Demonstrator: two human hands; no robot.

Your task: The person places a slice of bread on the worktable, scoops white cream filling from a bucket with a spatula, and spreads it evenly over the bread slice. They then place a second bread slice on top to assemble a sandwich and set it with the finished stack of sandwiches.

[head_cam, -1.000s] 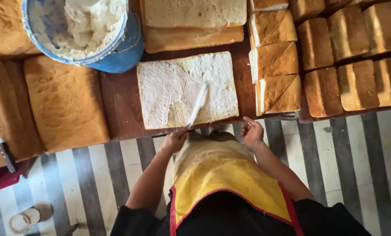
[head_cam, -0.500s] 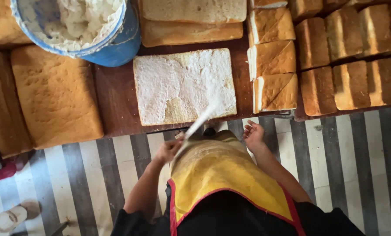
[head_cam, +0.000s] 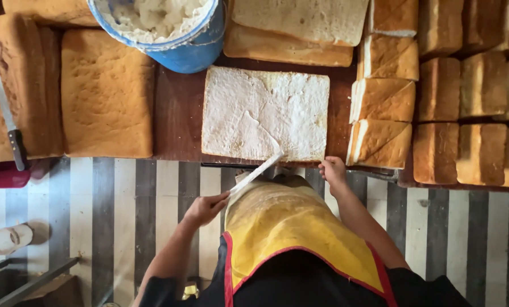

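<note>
A flat rectangular sponge slab (head_cam: 266, 111) spread with white cream lies on the brown wooden table (head_cam: 177, 113) in front of me. My left hand (head_cam: 206, 208) grips a long white spatula (head_cam: 258, 170), whose tip touches the slab's near edge. My right hand (head_cam: 333, 170) rests with curled fingers at the table edge by the slab's near right corner and holds nothing. A blue bucket (head_cam: 194, 48) of white cream stands beyond the slab to the left. My yellow apron (head_cam: 288, 227) fills the lower middle.
Bare golden slabs (head_cam: 106, 94) lie at the left, with a long knife (head_cam: 4, 102) across the far-left one. Cream-filled cut pieces (head_cam: 382, 102) are stacked right of the slab, and several brown blocks (head_cam: 470, 102) beyond. The floor (head_cam: 123, 227) is striped; a small white tub (head_cam: 9, 239) sits on it.
The spatula has drawn back from the middle of the creamed slab to its near edge, and my left hand has dropped lower. My right hand has stayed at the table edge.
</note>
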